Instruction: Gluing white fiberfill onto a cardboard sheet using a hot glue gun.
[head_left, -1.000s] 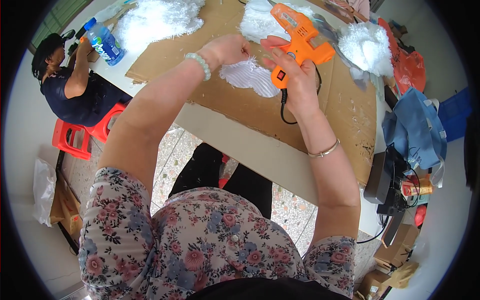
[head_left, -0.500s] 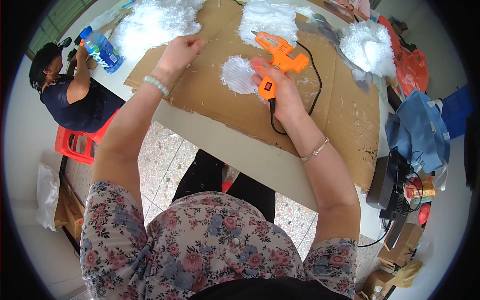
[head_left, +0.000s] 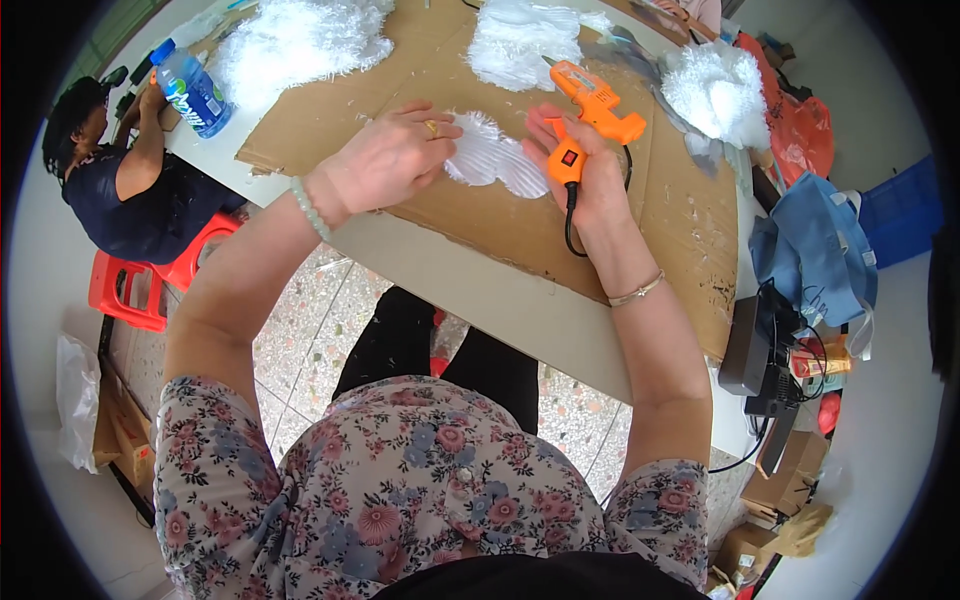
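Left hand now flat on the white feather piece, back from reaching far out. Feather piece lying on the brown cardboard on the tabletop. Right hand clenched around the orange glue gun, pulled in close, ready for gluing.

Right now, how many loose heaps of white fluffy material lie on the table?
3: one heap at far left beside the bottle, one heap ahead of the glue gun, one heap at far right. Others may be hidden.
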